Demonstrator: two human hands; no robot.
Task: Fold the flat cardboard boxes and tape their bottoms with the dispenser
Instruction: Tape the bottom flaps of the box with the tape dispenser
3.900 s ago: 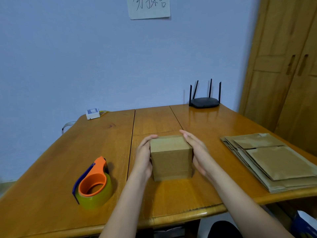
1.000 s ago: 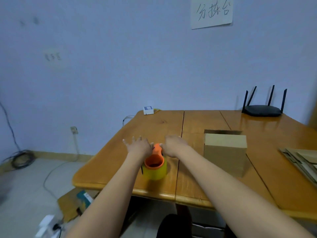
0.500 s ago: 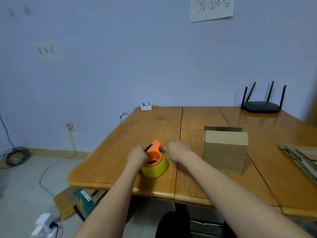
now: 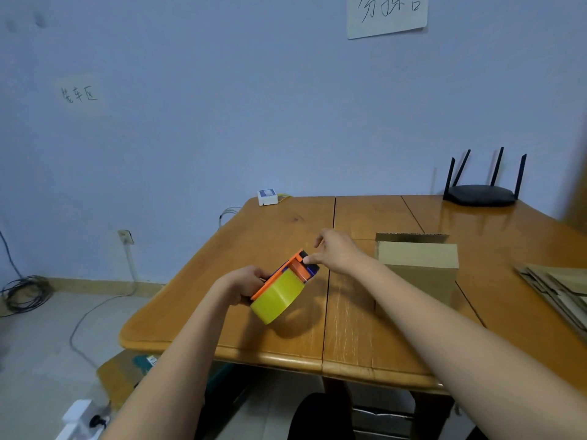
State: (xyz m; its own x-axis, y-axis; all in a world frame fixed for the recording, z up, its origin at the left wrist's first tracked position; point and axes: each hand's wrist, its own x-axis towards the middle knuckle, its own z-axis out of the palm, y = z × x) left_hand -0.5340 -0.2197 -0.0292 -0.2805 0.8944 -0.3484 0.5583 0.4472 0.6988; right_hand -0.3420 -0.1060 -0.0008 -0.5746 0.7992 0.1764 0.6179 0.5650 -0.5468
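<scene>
**Dispenser in hand, box waiting to be taped**

We hold the dispenser [image 4: 282,285] tilted just above the counter [image 4: 349,344], left of the box [image 4: 417,271]. Our left hand [image 4: 244,284] grips it, fingers curled round its orange frame on the side away from the box. Our right hand [image 4: 335,252] pinches at the dispenser's top end, thumb and forefinger at the dark blue cutter part; whether a tape end is already caught between them we cannot tell.

We judge the dispenser light and rigid: hard plastic round a fat yellow roll. The roll face looks smooth and could slip, so the frame is the better place to hold. The cutter edge is likely sharp, and loose tape will stick to skin or to itself if it goes slack.

The box stands folded on the counter, one flap [image 4: 413,237] upright behind it. Thin cardboard, we reckon: light, stiff along its creases, easy to dent or push away under the tape stroke, so it wants a steadying palm on top.

Beyond the box, at the far right, lies the stack [image 4: 559,287] of flat boxes.

No brand shows on dispenser or box. A sheet [image 4: 386,14] on the wall above the box bears handwritten Chinese characters, cut off at the top; a fainter note [image 4: 78,94] far left of it reads roughly "装车区". Behind the box sits a black router [image 4: 481,195], unlabelled.
</scene>
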